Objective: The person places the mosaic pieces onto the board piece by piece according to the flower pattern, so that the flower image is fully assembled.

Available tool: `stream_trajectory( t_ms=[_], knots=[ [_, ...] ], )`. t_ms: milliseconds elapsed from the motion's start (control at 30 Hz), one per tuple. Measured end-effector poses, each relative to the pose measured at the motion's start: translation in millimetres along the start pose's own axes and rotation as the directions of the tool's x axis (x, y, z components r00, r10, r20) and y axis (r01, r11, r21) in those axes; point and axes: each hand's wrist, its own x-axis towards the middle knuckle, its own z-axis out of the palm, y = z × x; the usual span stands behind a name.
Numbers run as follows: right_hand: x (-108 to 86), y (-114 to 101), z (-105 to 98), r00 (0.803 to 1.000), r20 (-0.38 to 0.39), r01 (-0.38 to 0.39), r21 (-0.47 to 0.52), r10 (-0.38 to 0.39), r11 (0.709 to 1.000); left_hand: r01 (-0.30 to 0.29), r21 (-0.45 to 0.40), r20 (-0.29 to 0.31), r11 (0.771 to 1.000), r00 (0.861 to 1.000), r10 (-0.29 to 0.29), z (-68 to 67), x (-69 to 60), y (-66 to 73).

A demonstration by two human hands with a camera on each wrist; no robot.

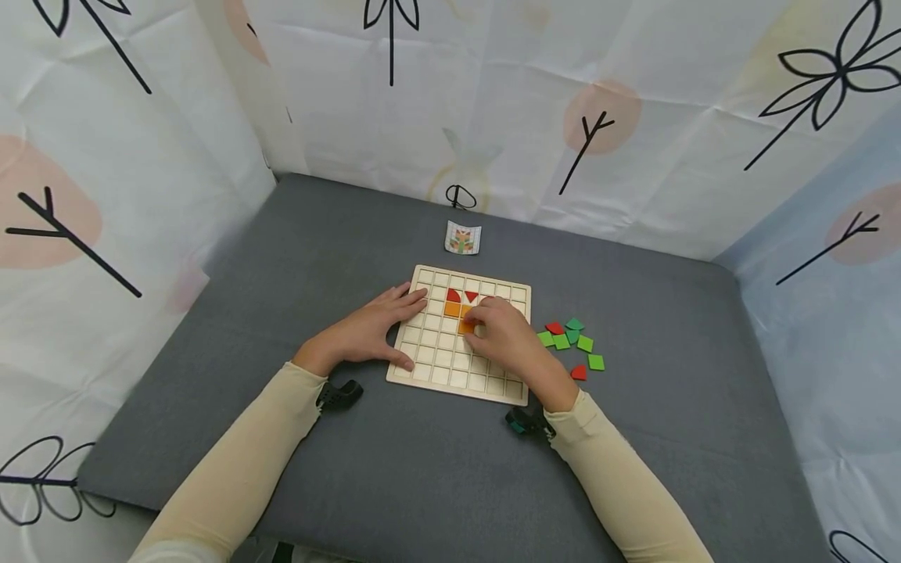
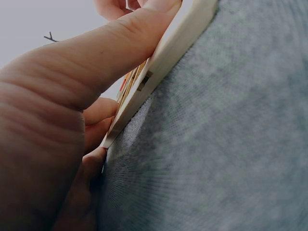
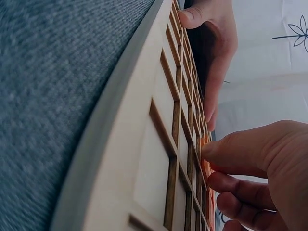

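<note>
A pale wooden grid board (image 1: pixel 436 367) lies on the grey table. My left hand (image 1: pixel 369 324) rests on its left side, fingers spread on the upper edge and thumb on the lower left part; the left wrist view has the thumb (image 2: pixel 110 53) on the board's rim. Over the grid, my right hand (image 1: pixel 510 336) pinches an orange tile (image 1: pixel 464 326) low at the cells; the fingertips partly hide it. Beside it sit another orange tile (image 1: pixel 452 309), a red quarter-round tile (image 1: pixel 454 295) and a red triangle tile (image 1: pixel 472 296). More red shows behind the right hand.
Loose green tiles (image 1: pixel 585 343) and red tiles (image 1: pixel 579 373) lie right of the board. A small pattern card (image 1: pixel 462 238) is on the table beyond it. Printed white cloth (image 1: pixel 493 141) hangs around the table's back and sides.
</note>
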Motion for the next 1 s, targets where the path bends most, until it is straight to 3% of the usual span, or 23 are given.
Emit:
stream_trajectory(
  t_ms=[167,433,733,1000],
  knots=[
    [-2.1,-1,-2,1.0,-0.008,0.009,0.022,-0.009,1.0,0.002,-0.009,0.0,1.0,1.0,-0.002,0.4,-2.1,-0.4],
    [-16.9,5,-24,0.996,-0.071,-0.049,0.055,0.053,0.997,-0.007,-0.002,-0.008,1.0,1.0,0.007,1.0,-1.9,-2.8],
    [-37.1,24,-55,0.984,-0.136,-0.116,0.032,0.119,0.993,-0.021,0.002,-0.008,1.0,1.0,0.021,-2.1,-3.1,1.4],
    [-56.0,48,-77,0.96,-0.182,-0.212,0.024,0.212,0.977,-0.017,0.0,-0.007,1.0,1.0,0.017,-2.3,-2.4,1.8]
  ],
)
